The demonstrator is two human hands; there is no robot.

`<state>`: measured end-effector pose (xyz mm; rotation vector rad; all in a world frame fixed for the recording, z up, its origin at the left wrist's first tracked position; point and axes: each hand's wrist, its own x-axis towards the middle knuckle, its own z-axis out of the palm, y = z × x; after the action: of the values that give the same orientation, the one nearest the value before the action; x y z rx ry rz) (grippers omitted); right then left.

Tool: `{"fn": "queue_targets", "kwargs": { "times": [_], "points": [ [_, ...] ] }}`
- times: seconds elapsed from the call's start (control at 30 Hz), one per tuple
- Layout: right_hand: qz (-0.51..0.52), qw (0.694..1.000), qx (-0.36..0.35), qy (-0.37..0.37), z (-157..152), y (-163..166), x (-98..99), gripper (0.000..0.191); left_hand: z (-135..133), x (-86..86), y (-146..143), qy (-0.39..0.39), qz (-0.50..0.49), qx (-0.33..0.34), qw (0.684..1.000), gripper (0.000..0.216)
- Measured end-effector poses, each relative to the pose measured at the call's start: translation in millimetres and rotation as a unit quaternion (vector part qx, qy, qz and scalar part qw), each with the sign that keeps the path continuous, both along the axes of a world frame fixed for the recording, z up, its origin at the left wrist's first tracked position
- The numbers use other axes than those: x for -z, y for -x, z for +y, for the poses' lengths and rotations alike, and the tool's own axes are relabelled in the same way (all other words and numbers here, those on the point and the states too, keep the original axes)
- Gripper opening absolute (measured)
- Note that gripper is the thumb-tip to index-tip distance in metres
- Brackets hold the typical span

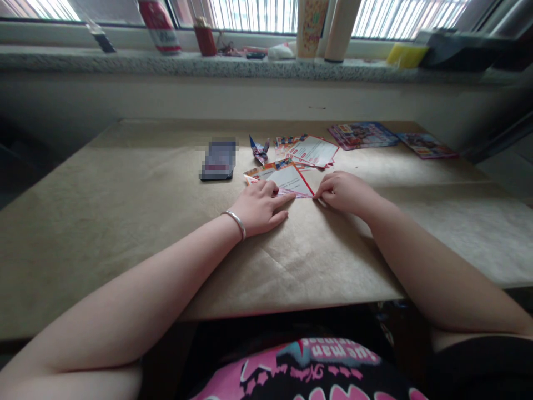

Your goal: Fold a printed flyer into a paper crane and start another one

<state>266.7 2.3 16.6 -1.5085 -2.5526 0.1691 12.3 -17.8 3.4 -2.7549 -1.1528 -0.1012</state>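
A printed paper sheet (287, 180), white with red and orange edges and partly folded, lies on the table in front of me. My left hand (264, 206), with a silver bangle at the wrist, presses on its near left side; the index finger stretches along the near edge and the thumb is apart. At the sheet's right corner, the fingertips of my right hand (336, 190) are pinched together on the paper. Just beyond the sheet stands a small folded paper crane (260, 150). My left palm hides part of the sheet.
A phone (218, 159) with a blurred screen lies left of the crane. Behind the sheet are loose printed sheets (314, 150). Colourful leaflets (362, 135) lie at the table's back right. A windowsill (250, 68) beyond holds a red can (159, 26) and other items.
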Motion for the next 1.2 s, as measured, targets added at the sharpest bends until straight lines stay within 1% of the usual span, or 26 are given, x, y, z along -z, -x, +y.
{"fn": "queue_targets", "kwargs": {
  "times": [0.1,0.17,0.2,0.27,0.33,0.37,0.43,0.53,0.7,0.8,0.9,1.03,1.2],
  "points": [
    [-0.012,1.0,0.011,0.013,2,-7,-2.1,0.029,0,1.3,0,-0.002,-0.001,0.002,1.0,0.052],
    [-0.007,1.0,0.001,0.016,3,-12,-2.3,0.029,1,2.0,-1,-0.004,-0.002,0.002,1.0,0.052],
    [0.0,1.0,-0.008,0.006,3,-13,-1.9,0.029,1,2.2,-1,-0.005,-0.002,0.001,1.0,0.053],
    [0.03,0.998,-0.021,-0.042,2,-13,-0.3,0.029,0,2.4,-1,-0.006,-0.001,-0.001,1.0,0.053],
    [0.074,0.991,-0.028,-0.108,0,-9,2.1,0.031,0,2.3,-1,-0.007,0.001,0.0,1.0,0.053],
    [0.096,0.987,-0.036,-0.127,-1,-6,3.5,0.032,0,2.2,0,-0.009,0.002,0.0,1.0,0.053],
    [0.105,0.984,-0.061,-0.131,-4,1,6.2,0.034,0,1.7,0,-0.011,0.004,0.001,1.0,0.053],
    [0.063,0.987,-0.092,-0.113,-8,11,9.1,0.033,-1,0.5,-1,-0.012,0.01,0.002,1.0,0.054],
    [-0.024,0.991,-0.068,-0.109,-15,20,4.3,0.032,-2,-1.2,-1,-0.02,0.024,0.015,0.999,0.056],
    [-0.068,0.989,-0.067,-0.11,-20,24,-2.6,0.032,-2,-0.4,0,-0.023,0.02,0.031,0.999,0.056],
    [-0.103,0.987,-0.072,-0.102,-23,28,-7.6,0.031,-2,0.6,0,-0.023,0.015,0.032,0.999,0.053],
    [-0.133,0.983,-0.063,-0.109,-25,32,-9.2,0.032,0,-0.6,3,-0.014,0.0,0.029,0.999,0.051],
    [-0.139,0.982,-0.059,-0.111,-24,31,-8.7,0.032,4,-6.2,9,0.015,-0.006,0.028,0.999,0.046]
  ]
}}
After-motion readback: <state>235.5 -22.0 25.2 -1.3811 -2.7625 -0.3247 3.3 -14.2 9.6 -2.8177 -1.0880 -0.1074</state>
